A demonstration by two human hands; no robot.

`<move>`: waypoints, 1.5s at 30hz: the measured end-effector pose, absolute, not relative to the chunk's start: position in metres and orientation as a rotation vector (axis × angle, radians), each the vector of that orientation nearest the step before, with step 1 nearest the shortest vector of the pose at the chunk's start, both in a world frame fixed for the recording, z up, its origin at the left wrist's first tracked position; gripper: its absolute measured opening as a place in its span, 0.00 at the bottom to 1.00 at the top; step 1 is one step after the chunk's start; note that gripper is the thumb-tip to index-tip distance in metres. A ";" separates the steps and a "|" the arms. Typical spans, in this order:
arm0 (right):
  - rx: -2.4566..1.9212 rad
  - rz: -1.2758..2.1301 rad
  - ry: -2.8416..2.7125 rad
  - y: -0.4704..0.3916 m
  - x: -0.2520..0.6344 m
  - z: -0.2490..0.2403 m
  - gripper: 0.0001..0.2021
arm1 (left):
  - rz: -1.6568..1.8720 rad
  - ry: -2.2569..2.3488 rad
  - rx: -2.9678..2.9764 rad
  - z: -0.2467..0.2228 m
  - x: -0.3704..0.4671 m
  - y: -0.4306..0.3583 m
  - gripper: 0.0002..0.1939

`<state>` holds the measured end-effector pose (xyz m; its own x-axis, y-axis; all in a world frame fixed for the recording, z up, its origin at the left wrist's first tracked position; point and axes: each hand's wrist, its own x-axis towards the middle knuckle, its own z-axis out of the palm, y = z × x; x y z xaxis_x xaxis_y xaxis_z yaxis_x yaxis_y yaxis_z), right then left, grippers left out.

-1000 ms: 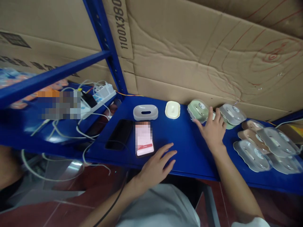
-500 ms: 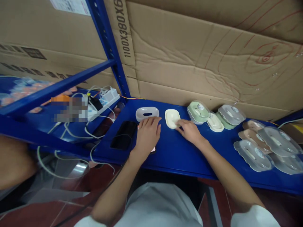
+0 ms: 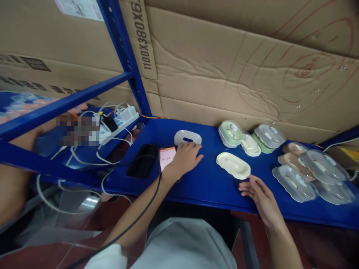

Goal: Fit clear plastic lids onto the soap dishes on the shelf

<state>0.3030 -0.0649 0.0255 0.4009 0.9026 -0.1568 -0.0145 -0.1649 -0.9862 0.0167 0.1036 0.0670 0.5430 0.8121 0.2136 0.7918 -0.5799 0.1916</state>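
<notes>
The end of a cream oval tray (image 3: 233, 165) is pinched between the thumb and fingers of my right hand (image 3: 262, 196), above the blue table. My left hand (image 3: 187, 158) reaches over the near edge of a pale grey oval piece with a dark slot (image 3: 181, 134); its fingers are spread, some touching or just above the piece. Beside my left forearm lies a phone with a lit screen (image 3: 167, 157). Farther left is a black flat object (image 3: 142, 160).
Green lidded box (image 3: 231, 132), cream box (image 3: 251, 145) and grey-lidded box (image 3: 269, 136) stand at the back. Several clear-lidded boxes (image 3: 295, 183) are at the right. A power strip (image 3: 123, 119) with cables and another person's arm (image 3: 14, 186) are at the left.
My right hand has lifted the cream tray and brought it right and nearer to me. My left hand and the grey piece have shifted right, uncovering the phone screen.
</notes>
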 end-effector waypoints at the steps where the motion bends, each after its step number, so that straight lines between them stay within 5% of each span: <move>1: -1.575 0.963 -0.886 -0.070 0.308 0.025 0.28 | 0.429 1.313 2.728 0.067 0.022 0.095 0.19; 9: -1.842 0.202 -1.329 -0.071 0.303 0.008 0.32 | 0.668 0.978 2.814 0.048 0.032 0.063 0.24; 17: -1.867 0.123 -1.749 -0.055 0.279 0.007 0.18 | 0.869 1.142 2.722 0.045 0.029 0.070 0.10; 25: -1.621 0.315 -1.655 -0.052 0.271 0.019 0.35 | 0.755 0.756 2.927 0.038 0.069 0.035 0.14; 34: -1.617 0.144 -2.061 -0.045 0.289 0.023 0.19 | 0.690 0.875 2.873 0.031 0.034 0.040 0.16; 45: -2.185 -0.357 -1.810 0.069 0.359 0.038 0.32 | 0.885 0.832 2.718 0.017 0.009 0.031 0.12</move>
